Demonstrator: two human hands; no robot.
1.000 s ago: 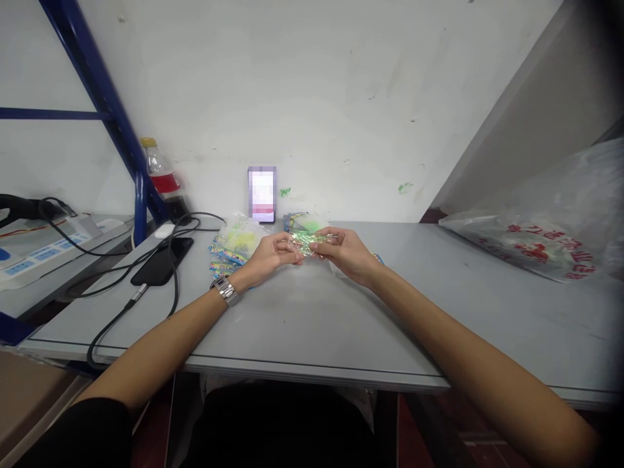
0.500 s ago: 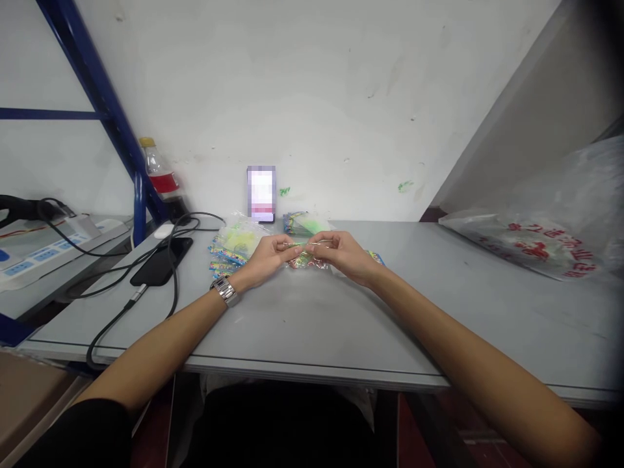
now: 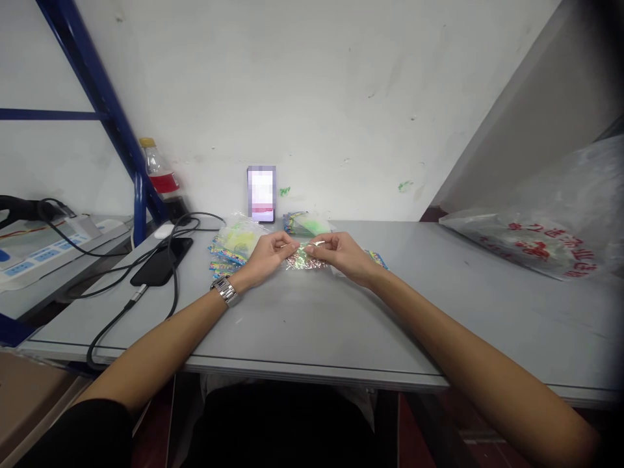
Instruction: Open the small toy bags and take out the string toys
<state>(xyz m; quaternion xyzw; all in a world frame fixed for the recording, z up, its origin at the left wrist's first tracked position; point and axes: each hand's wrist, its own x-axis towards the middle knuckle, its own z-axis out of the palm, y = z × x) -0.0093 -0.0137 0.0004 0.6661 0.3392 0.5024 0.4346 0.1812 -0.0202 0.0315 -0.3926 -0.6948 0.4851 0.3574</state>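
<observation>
Both my hands meet over the far middle of the grey table [image 3: 316, 325]. My left hand [image 3: 266, 255], with a metal watch on its wrist, and my right hand [image 3: 341, 255] pinch the top edge of a small clear plastic packet [image 3: 305, 258] with green and coloured contents. The packet hangs between the fingertips, just above the tabletop. A pile of similar colourful packets [image 3: 233, 246] lies just left of my left hand. Another stack of packets [image 3: 305, 223] lies behind the hands.
A phone [image 3: 262, 193] leans upright against the wall. A black phone [image 3: 160, 261] with cables lies at the left, near a drink bottle [image 3: 160, 175] and a blue rack post [image 3: 104, 110]. A large plastic bag [image 3: 536, 240] sits at the right.
The packet has turned from lying flat between my fingers to hanging from its top edge. My fingertips have moved closer together along that edge.
</observation>
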